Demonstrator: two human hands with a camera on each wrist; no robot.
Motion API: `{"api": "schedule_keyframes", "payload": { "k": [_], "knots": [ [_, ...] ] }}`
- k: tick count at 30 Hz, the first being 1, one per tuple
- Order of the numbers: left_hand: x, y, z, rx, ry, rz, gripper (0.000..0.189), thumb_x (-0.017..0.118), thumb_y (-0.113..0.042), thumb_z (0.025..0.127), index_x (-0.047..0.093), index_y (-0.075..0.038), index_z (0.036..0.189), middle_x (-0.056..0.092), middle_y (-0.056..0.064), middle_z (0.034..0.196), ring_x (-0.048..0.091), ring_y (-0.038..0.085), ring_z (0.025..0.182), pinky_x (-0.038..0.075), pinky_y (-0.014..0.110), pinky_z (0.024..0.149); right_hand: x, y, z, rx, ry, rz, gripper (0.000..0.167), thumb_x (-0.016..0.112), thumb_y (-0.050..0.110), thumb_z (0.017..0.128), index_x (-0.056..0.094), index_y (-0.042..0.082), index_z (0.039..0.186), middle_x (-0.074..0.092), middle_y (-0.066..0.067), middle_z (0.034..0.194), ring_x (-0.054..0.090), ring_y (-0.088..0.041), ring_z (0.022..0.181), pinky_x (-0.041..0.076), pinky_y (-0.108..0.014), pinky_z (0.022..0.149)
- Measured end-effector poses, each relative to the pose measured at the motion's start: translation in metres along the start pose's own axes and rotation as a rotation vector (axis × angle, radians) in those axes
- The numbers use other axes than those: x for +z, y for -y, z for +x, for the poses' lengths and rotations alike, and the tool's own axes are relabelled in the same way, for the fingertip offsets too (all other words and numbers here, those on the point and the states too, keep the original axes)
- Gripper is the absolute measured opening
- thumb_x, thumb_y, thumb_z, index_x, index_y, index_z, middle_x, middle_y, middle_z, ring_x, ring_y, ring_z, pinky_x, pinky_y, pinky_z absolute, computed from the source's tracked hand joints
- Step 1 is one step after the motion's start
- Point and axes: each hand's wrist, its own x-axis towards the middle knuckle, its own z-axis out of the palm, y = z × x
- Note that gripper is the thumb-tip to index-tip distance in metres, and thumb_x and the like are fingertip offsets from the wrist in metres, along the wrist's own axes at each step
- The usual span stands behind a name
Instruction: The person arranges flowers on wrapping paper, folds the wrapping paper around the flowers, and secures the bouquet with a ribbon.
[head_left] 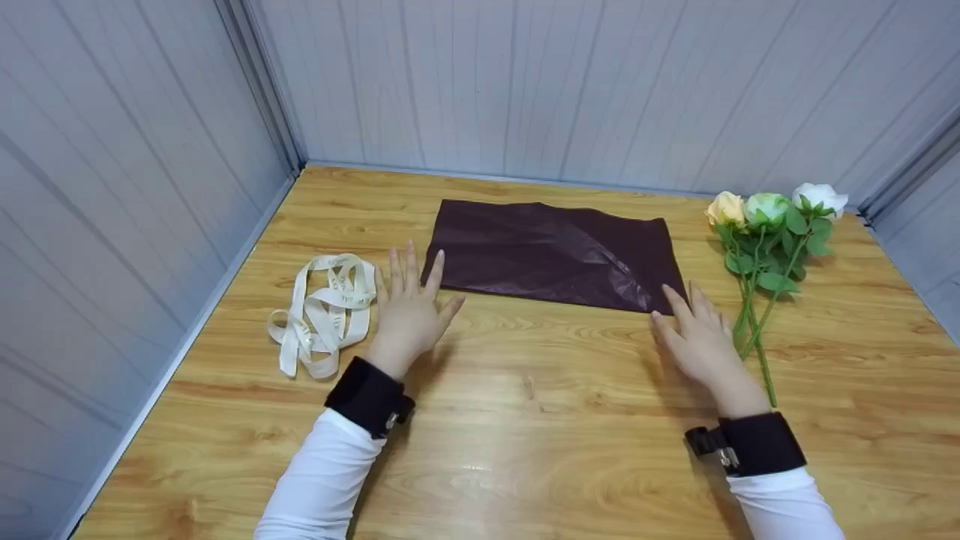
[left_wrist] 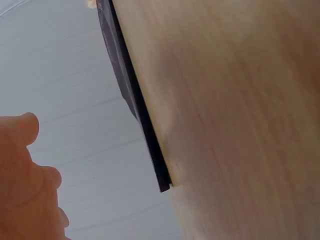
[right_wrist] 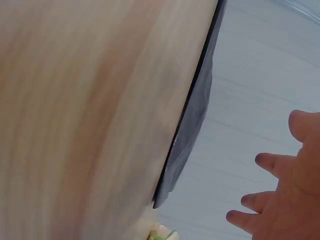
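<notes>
A dark purple folded sheet (head_left: 540, 251), glossy and creased at its right side, lies flat on the wooden table. My left hand (head_left: 411, 322), fingers spread, is at the sheet's near left corner, beside a loose heap of cream ribbon (head_left: 326, 311) with printed lettering. At the near right corner is my right hand (head_left: 699, 341), its fingers extended and parted. Neither hand grips anything. In both wrist views the sheet (left_wrist: 135, 95) shows edge-on, with the left fingers (left_wrist: 30, 175) and right fingers (right_wrist: 275, 165) held apart from it.
Three stemmed flowers (head_left: 769, 214), peach, pale green and white, lie at the right, their stems pointing toward me just past my right hand. Grey panel walls (head_left: 480, 90) rise behind the table (head_left: 525, 427) and on both sides.
</notes>
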Motion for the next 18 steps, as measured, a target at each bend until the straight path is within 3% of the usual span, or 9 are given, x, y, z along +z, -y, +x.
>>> {"api": "schedule_keyframes", "payload": {
  "k": [6,12,18],
  "knots": [
    [0.005,0.001,0.006,0.005,0.024,0.015,0.070,0.033,-0.054,0.098,0.004,-0.023,0.153,-0.016,0.018,0.156,-0.020,0.039,0.142,-0.009,0.058,0.112,0.005,-0.001,0.010,-0.016,0.033,-0.029,0.065,0.023,0.048,0.102,0.021,0.005,0.150,-0.001,-0.031,0.154,0.008,-0.055,0.137,0.001,-0.069,0.106],
    [0.007,-0.004,0.017,0.016,0.093,0.018,0.070,0.032,-0.054,0.098,0.002,-0.023,0.153,-0.016,0.018,0.157,-0.018,0.039,0.142,-0.007,0.057,0.113,0.009,-0.001,0.018,-0.023,0.087,-0.091,0.064,0.024,0.048,0.102,0.024,0.005,0.150,0.001,-0.032,0.154,0.008,-0.056,0.137,0.004,-0.070,0.105],
    [0.010,-0.002,0.025,0.042,0.123,-0.010,0.065,0.031,-0.051,0.100,0.006,-0.023,0.154,-0.016,0.018,0.157,-0.015,0.039,0.143,-0.004,0.056,0.114,0.013,-0.005,0.027,-0.015,0.164,-0.143,0.065,0.025,0.050,0.101,0.023,0.006,0.150,0.001,-0.031,0.154,0.007,-0.055,0.137,0.006,-0.070,0.105]
  ]
}}
